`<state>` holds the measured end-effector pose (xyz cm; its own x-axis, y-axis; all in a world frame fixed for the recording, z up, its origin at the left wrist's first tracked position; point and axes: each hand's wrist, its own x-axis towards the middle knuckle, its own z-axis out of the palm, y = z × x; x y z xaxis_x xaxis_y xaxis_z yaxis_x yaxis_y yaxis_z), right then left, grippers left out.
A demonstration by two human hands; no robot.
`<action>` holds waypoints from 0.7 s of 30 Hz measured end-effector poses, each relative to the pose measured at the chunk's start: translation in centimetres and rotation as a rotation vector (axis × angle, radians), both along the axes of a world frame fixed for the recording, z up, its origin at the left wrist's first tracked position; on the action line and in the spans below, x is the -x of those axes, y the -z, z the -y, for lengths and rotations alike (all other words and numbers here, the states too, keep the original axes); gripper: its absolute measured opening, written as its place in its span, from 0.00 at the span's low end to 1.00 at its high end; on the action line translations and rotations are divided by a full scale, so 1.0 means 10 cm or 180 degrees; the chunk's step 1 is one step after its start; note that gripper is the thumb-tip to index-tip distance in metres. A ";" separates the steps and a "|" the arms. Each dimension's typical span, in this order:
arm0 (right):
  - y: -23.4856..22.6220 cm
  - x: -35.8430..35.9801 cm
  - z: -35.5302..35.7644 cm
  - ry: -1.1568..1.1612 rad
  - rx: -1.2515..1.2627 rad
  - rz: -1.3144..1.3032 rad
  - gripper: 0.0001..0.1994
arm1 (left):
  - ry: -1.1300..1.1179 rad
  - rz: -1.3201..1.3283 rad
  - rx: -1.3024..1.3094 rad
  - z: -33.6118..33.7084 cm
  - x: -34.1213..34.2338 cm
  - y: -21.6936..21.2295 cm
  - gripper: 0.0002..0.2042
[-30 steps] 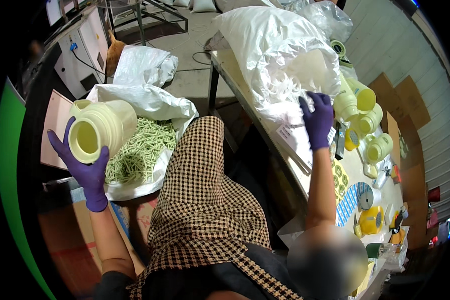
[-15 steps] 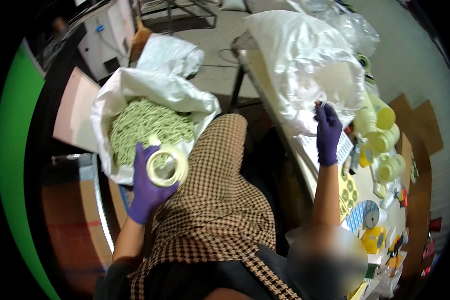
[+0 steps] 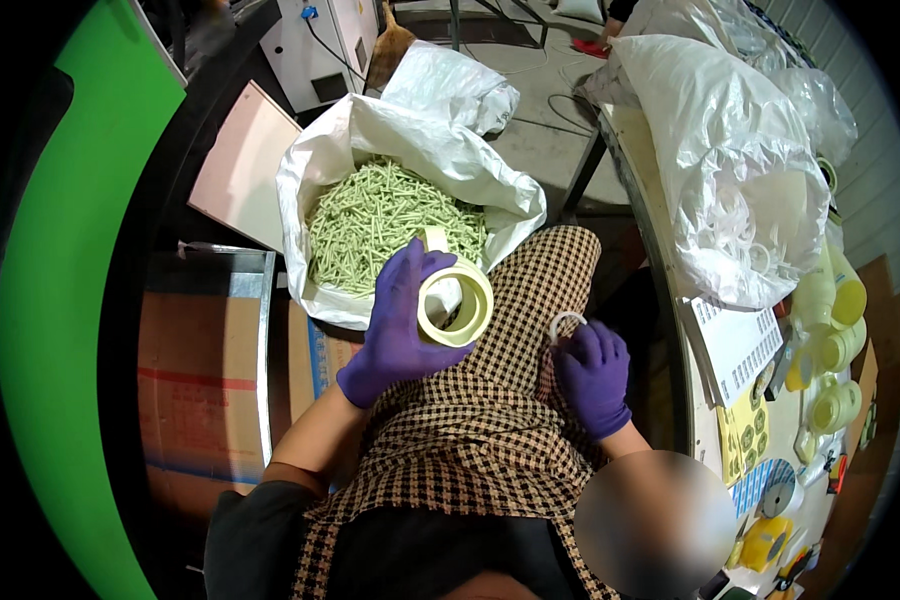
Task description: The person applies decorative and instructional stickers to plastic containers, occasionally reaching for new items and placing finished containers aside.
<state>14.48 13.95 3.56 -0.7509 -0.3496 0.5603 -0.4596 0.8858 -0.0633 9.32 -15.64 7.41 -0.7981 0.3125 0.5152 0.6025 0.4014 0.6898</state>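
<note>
My left hand (image 3: pixel 395 335), in a purple glove, grips a thick pale yellow plastic ring (image 3: pixel 481 304) with a small tab on its far side. It holds the ring above my lap, at the near edge of an open white sack (image 3: pixel 315 130) full of short, light green plastic sticks (image 3: pixel 390 210). My right hand (image 3: pixel 595 375), gloved too, is closed on a thin white ring (image 3: pixel 556 325) to the right of the yellow one. The two rings are apart. What the right fingers do behind the thin ring is partly hidden.
On the right, a table (image 3: pixel 705 425) bears a white bag (image 3: pixel 740 170) with thin white rings at its mouth, a paper stack (image 3: pixel 738 345), pale yellow cups (image 3: pixel 835 405) and a tape roll (image 3: pixel 782 492). Cardboard boxes (image 3: pixel 195 370) stand at left.
My right hand has come from the white bag's mouth to above my lap, with the thin white ring now plainly showing in it. The view has shifted; the left hand still holds the yellow ring.
</note>
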 end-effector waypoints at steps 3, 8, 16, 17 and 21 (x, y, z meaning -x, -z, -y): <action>-0.31 0.07 0.13 -0.0322 0.1741 0.0008 0.11 | -0.0146 -0.0152 0.0241 -0.09 0.02 -0.08 0.62; -0.90 0.14 0.39 -0.1563 0.2916 0.1318 0.13 | 0.0017 -0.0524 0.0345 -0.11 0.05 -0.08 0.61; -0.80 0.24 0.80 -0.0915 0.1987 0.1172 0.12 | 0.0095 -0.0406 0.0658 -0.27 -0.03 -0.26 0.43; -0.78 0.25 0.82 -0.0818 0.1844 0.1174 0.12 | 0.0123 -0.0510 0.0670 -0.28 -0.04 -0.25 0.43; -0.74 0.21 0.89 -0.0570 0.1545 0.1207 0.11 | 0.0204 -0.0541 0.0724 -0.31 -0.05 -0.27 0.41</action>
